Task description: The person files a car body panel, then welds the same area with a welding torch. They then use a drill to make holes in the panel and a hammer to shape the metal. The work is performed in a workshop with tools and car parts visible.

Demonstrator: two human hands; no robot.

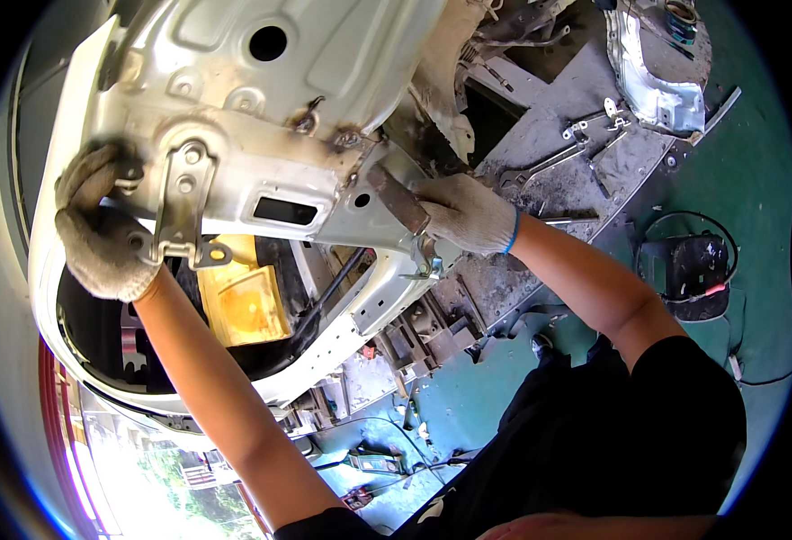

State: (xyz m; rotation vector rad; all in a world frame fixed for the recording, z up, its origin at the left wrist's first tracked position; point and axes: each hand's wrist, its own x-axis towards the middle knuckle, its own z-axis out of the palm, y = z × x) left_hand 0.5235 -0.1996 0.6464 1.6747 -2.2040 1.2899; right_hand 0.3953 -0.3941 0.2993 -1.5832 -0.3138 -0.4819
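A white sheet-metal car body panel (261, 108) with holes and rusty welds fills the upper left. My left hand (99, 225), in a grey work glove, grips the panel's left edge beside a bolted bracket (183, 202). My right hand (463, 211), also gloved, holds a flat rusty-brown metal bar (398, 200) pressed against the panel's right corner. A yellow lamp part (243, 297) shows through the opening below the panel.
Wrenches and loose metal pieces (549, 162) lie on a dirty grey sheet on the green floor. Another white body piece (657, 81) lies at the upper right. A dark welding mask (693, 274) with a cable rests at right. A small jack (373, 462) sits low in the middle.
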